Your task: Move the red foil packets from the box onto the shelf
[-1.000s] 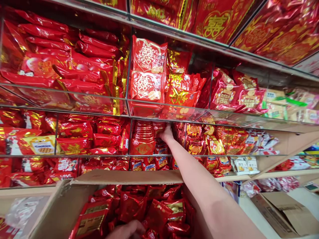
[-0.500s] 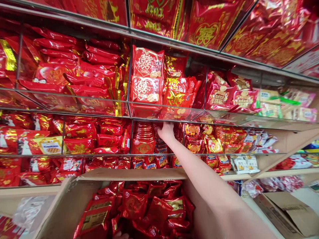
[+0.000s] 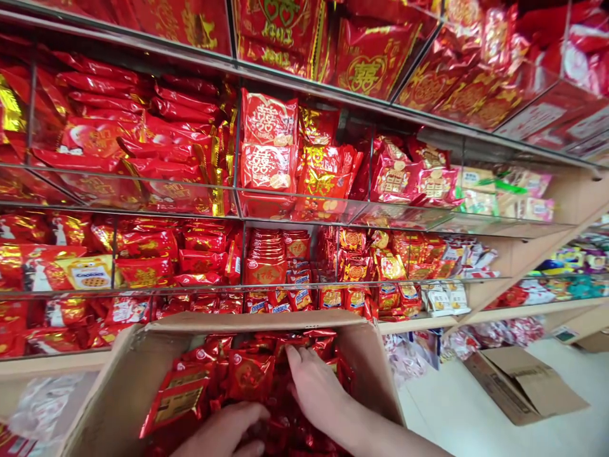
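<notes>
An open cardboard box (image 3: 114, 374) in front of me holds many shiny red snack packets (image 3: 250, 374). My right hand (image 3: 309, 381) reaches down into it, fingers stretched over the packets on the right side. Lower in the box is my left hand (image 3: 233, 428), bent, with thumb and a finger apart among the packets. I see nothing held in either hand. Just behind the box, a shelf compartment has a neat stack of red packets (image 3: 265, 270), and a similar red packet (image 3: 296, 246) stands to its right.
Clear-fronted shelves (image 3: 190, 193) full of red and gold packets rise behind the box. A closed-flap cardboard box (image 3: 528, 381) lies on the pale floor (image 3: 438, 406) at right. Clear plastic bags (image 3: 47, 400) are at lower left.
My right hand has come down from the shelf compartment into the box. A red packet now shows where that hand was. My left hand has risen further into view.
</notes>
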The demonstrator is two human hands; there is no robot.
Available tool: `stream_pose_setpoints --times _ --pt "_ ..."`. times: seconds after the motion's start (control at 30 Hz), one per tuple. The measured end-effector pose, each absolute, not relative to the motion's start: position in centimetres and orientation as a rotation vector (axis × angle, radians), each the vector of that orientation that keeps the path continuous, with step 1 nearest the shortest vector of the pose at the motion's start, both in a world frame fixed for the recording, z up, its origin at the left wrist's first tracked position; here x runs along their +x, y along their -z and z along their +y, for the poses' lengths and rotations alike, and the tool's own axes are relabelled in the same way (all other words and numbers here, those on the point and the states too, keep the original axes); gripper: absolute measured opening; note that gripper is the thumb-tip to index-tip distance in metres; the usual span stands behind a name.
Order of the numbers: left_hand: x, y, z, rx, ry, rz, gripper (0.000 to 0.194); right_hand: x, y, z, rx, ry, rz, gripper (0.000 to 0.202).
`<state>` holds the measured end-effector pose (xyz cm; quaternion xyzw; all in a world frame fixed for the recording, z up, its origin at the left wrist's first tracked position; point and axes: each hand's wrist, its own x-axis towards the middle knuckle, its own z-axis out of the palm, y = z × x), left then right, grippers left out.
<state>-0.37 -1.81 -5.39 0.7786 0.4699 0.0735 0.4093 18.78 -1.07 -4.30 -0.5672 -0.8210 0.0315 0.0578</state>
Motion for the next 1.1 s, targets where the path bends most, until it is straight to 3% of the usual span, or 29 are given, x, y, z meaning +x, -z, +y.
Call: stream_pose_setpoints --times 0.13,0.3,0.6,0.87,1.1 --pt "-0.5 4.5 -0.8 1.951 -0.450 1.229 0.027 19.5 3.7 -0.2 -1.599 -0.250 -2.617 0.010" --pt "-0.5 2.9 -0.3 1.662 -0.843 1.400 0.045 19.3 0.5 -1.2 -1.322 -0.406 -2.317 0.013" --pt "1.8 -1.0 -0.5 1.339 -1.188 1.429 0.034 15.9 -1.3 -0.3 -1.325 -0.704 -1.474 0.021" --pt "2.0 -1.9 0.7 1.638 -1.163 1.607 0.036 15.6 -0.8 0.1 -1.312 -0.594 -1.344 0.028" --pt "2.0 -1.5 0.6 1.609 -1.142 1.587 0.035 16.1 -0.5 0.1 -1.242 -0.788 -1.307 0.026"
